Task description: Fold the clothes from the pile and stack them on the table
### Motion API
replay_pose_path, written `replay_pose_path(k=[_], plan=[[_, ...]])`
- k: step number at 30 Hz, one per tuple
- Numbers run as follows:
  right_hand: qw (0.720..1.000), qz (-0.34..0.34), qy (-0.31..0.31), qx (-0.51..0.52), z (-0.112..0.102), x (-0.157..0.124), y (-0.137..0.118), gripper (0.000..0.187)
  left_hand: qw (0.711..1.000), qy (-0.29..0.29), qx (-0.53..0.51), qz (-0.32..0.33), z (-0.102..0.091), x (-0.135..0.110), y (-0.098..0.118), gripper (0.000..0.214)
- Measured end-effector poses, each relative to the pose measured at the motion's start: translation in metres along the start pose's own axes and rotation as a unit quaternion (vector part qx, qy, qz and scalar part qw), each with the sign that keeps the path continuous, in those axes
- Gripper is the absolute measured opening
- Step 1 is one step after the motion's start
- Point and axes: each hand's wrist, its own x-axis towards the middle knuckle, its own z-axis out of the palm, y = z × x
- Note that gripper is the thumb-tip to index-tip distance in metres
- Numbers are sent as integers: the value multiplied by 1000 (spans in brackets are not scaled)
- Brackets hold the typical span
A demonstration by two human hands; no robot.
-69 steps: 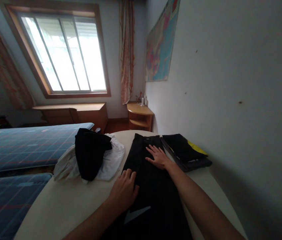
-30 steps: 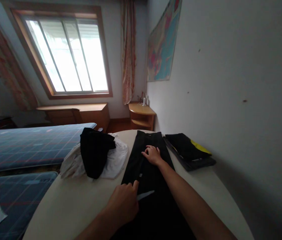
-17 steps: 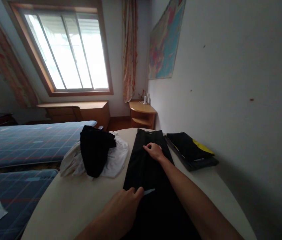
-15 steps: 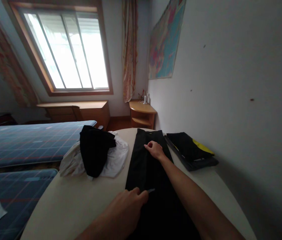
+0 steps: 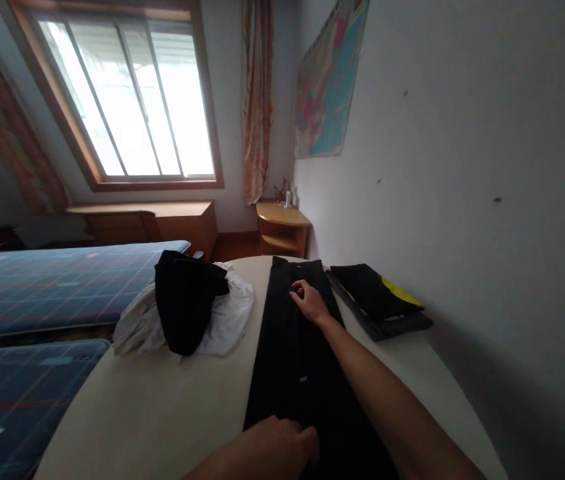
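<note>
Long black trousers (image 5: 282, 347) lie lengthwise on a round cream table (image 5: 172, 393), their far end near the table's back edge. A small pale mark shows on the dark cloth. My right hand (image 5: 309, 303) is on the upper part of the trousers, thumb and forefinger bent together on the cloth. Closer to me, my left hand (image 5: 272, 447) is curled at the lower part of the trousers, its fingertips partly hidden. The near end of the trousers runs out of view.
Left on the table is a heap of white cloth (image 5: 235, 313) with a black garment (image 5: 182, 303) over it. At right lies a folded black, yellow and grey stack (image 5: 377, 300). Blue plaid mattresses (image 5: 62, 287) stand left; a wall (image 5: 452, 253) rises close at right.
My left hand has moved down the trousers toward me, leaving the pale mark uncovered. My right hand stays at about the same place on the cloth. The view has shifted slightly.
</note>
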Motion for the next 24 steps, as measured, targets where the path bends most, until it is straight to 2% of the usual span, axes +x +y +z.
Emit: replay_pose_path(k=[6,11,15,20,24], plan=[[999,-43,-5,20,2,-5,5,36,996,26,-20,78,2,3,-13,32],[999,-45,-11,7,-11,-21,9,50,991,47,-18,120,3,-6,-26,31],[997,-57,-45,-28,-22,-51,3,51,989,36,3,143,2,-12,-28,23],[983,-72,-112,-127,-29,-99,-13,48,988,43,-4,146,-2,-13,-20,16],[975,-63,-154,-145,-35,-118,-23,51,981,84,-12,173,-3,-11,-17,16]])
